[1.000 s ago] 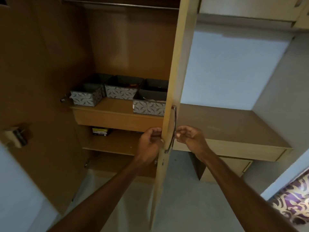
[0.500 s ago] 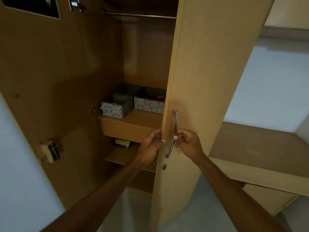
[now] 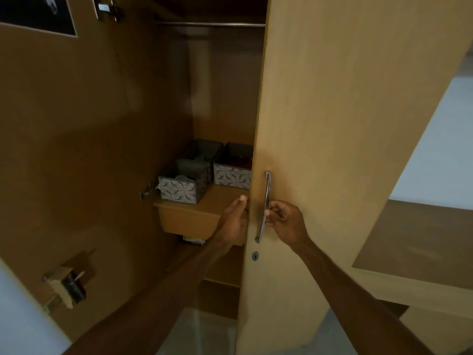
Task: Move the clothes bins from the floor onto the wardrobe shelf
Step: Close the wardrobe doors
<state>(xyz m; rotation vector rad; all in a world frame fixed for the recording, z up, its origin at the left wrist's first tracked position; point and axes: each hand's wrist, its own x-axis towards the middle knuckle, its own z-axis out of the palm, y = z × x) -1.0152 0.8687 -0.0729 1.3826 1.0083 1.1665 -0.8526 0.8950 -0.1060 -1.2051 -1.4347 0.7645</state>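
Two grey patterned clothes bins stand on the wardrobe shelf [image 3: 204, 211]: one bin [image 3: 182, 186] at the left front, another bin [image 3: 231, 175] beside it, partly hidden by the right wardrobe door [image 3: 332, 149]. My right hand [image 3: 285, 220] grips the door's metal handle [image 3: 265, 208]. My left hand [image 3: 234, 219] rests with fingers apart on the door's inner edge. A third bin seen earlier is hidden behind the door.
The left wardrobe door [image 3: 76, 149] stands open at the left with a lock fitting [image 3: 67, 284]. A hanging rail [image 3: 210, 24] runs across the top. A wooden desk [image 3: 419, 242] juts out at the right. Lower shelves lie below the bins.
The right door has swung further across the opening, hiding the rightmost bin. Both hands stayed at the door edge and handle. The view has shifted left and closer.
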